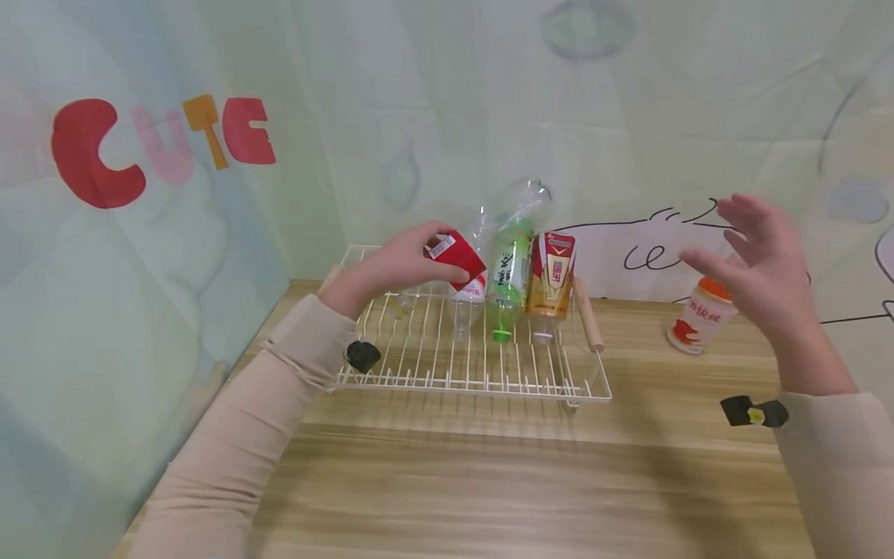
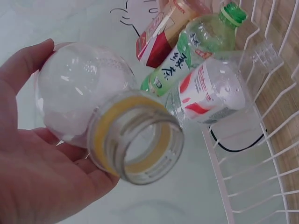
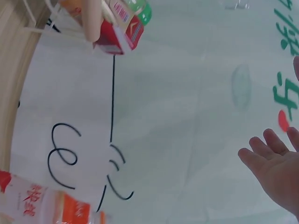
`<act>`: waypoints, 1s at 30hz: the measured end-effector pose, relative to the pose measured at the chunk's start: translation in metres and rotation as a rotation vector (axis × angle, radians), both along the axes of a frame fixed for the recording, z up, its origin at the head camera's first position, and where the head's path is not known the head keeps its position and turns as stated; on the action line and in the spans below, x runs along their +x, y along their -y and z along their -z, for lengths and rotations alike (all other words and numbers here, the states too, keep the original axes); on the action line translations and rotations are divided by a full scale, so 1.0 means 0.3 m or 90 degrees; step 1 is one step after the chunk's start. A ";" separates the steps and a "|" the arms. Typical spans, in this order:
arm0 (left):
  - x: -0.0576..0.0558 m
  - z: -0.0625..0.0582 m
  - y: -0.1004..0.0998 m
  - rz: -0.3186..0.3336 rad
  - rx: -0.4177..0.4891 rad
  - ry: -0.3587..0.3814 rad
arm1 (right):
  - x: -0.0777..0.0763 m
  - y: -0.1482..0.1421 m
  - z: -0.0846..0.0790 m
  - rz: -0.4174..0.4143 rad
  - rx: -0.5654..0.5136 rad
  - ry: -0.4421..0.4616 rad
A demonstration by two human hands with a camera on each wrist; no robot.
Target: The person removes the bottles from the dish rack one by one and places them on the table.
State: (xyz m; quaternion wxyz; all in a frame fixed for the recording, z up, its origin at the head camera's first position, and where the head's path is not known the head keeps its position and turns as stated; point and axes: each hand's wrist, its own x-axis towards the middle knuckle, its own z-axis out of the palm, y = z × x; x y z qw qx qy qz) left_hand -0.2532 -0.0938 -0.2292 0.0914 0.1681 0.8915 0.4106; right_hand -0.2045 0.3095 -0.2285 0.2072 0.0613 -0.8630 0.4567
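Observation:
My left hand [image 1: 412, 260] grips a clear plastic bottle [image 2: 81, 91] with a red label, raised over the left side of a white wire rack [image 1: 419, 384]. In the left wrist view its uncapped mouth faces the camera, with a yellow ring round the neck. Close beside it, three bottles lean neck-down in the rack: a clear bottle [image 2: 210, 91] with a white and red label, a green tea bottle [image 1: 508, 279] and a gold and red bottle [image 1: 552, 276]. My right hand [image 1: 768, 272] is raised in the air, fingers spread, holding nothing.
A white bottle [image 1: 701, 314] with an orange top stands on the wooden table [image 1: 489, 481], right of the rack, below my right hand. A wooden handle [image 1: 588, 314] rises at the rack's right end. Printed cloth walls [image 1: 433, 101] close off the left and back.

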 end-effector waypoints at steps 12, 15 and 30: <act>0.045 0.015 -0.081 0.086 -0.035 0.011 | 0.074 0.121 -0.025 -0.146 0.051 -0.066; 0.056 0.013 -0.104 0.102 -0.043 0.016 | 0.089 0.149 -0.029 -0.174 0.098 -0.113; 0.118 0.033 -0.194 0.184 -0.108 0.015 | 0.144 0.260 0.000 -0.293 0.264 -0.132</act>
